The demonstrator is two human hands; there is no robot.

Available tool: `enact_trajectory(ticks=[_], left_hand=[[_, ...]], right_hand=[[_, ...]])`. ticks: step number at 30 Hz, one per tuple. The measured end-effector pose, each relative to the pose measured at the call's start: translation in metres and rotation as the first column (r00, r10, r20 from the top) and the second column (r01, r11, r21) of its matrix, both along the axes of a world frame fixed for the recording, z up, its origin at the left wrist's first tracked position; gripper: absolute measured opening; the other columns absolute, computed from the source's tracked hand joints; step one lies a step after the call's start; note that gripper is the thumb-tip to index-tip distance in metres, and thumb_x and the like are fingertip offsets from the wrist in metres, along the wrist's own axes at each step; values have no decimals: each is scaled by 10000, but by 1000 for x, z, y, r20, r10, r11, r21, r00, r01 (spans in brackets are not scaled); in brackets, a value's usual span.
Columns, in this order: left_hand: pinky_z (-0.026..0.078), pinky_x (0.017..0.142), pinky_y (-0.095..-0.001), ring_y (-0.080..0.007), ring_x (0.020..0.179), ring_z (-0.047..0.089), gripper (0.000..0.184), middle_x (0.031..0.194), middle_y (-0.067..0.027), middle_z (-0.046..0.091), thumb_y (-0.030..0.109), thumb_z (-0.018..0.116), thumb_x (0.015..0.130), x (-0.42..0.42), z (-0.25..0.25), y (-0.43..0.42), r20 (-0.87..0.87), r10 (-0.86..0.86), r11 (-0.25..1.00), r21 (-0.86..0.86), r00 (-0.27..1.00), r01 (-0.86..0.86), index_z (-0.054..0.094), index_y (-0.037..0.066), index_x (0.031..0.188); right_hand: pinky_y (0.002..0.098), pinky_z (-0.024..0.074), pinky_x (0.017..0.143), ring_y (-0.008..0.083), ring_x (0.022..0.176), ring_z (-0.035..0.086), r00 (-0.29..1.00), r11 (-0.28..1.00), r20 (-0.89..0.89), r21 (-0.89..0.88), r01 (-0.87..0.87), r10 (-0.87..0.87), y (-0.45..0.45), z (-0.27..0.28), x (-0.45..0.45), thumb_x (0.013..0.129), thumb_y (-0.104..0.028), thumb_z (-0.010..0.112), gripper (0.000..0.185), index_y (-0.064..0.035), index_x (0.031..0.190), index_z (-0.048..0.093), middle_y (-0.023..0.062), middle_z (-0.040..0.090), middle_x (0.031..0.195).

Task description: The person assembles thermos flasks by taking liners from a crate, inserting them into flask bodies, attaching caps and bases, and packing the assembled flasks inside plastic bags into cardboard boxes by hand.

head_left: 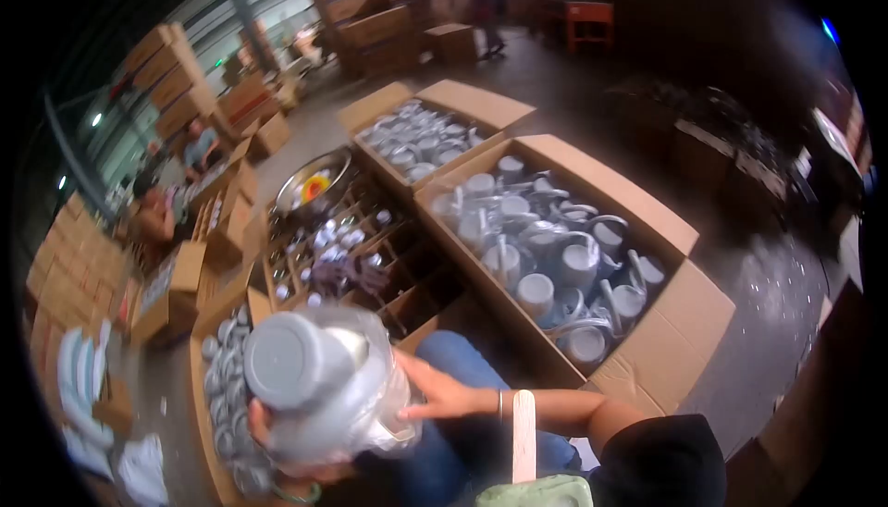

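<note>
Close in front of me is a large jar with a round grey lid (291,359), its body wrapped in cloudy clear plastic. My left hand (261,422) grips its left side, with most of the fingers hidden behind it. On the right side, the fingers of my right hand (442,391) press against the plastic wrap (377,405). A whitish thing shows inside the wrap; its kind is unclear. Left of the jar, a carton (222,387) holds many grey-lidded pieces. Below my right forearm, a flat wooden stick (524,438) stands up from a pale green lump (536,492).
Right of me, an open carton (661,216) holds grey-lidded clear jugs; another filled carton (481,105) stands behind it. A divided carton (421,308) bears dark gloves (351,276) and a metal bowl (294,194). Other people (153,216) sit at left among stacked boxes.
</note>
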State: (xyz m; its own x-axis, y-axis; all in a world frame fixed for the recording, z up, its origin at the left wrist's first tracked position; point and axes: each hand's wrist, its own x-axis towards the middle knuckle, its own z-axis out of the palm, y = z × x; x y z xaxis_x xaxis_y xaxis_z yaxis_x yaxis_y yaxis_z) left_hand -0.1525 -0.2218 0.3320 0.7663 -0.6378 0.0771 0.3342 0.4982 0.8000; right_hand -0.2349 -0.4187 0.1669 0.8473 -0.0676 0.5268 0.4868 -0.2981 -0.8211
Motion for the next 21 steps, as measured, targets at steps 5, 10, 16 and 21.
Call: enact_trajectory(ticks=[5, 10, 16, 21], left_hand=[[268, 1102, -568, -451, 1379, 233, 1103, 1541, -251, 67, 510, 748, 742, 13, -67, -3, 939, 99, 889, 65, 329, -453, 34, 210, 1527], [256, 1096, -576, -484, 1383, 175, 1216, 1524, -290, -10, 460, 802, 709, 27, -131, 7, 993, 99, 824, -119, -66, -554, -61, 182, 1520], [351, 1028, -504, -387, 1223, 403, 828, 1332, -219, 351, 458, 718, 783, 35, -276, 25, 864, -120, 822, 362, 488, -439, 279, 79, 1374], [416, 986, -455, -314, 1134, 549, 635, 1234, -154, 576, 470, 608, 856, 35, -310, 68, 293, -51, 828, 548, 955, -124, 492, 30, 1299]], right_hand=[[443, 200, 1149, 251, 1409, 269, 997, 993, -57, -107, -55, 49, -34, -37, -2, 846, -371, 641, 775, -82, 1464, 272, 173, 231, 1536], [438, 169, 1147, 317, 1436, 172, 934, 950, 356, 300, -82, -32, -55, 143, 9, 876, -441, 603, 685, -78, 1413, 381, 193, 154, 1555], [419, 378, 1038, 351, 1272, 461, 942, 916, 285, -397, -50, 175, -62, 197, 61, 812, -391, 713, 602, -47, 1274, 534, 199, 436, 1400], [417, 385, 1036, 342, 1270, 467, 949, 939, 291, -343, -13, 119, -69, 190, 49, 801, -409, 723, 603, -49, 1256, 558, 200, 433, 1406]])
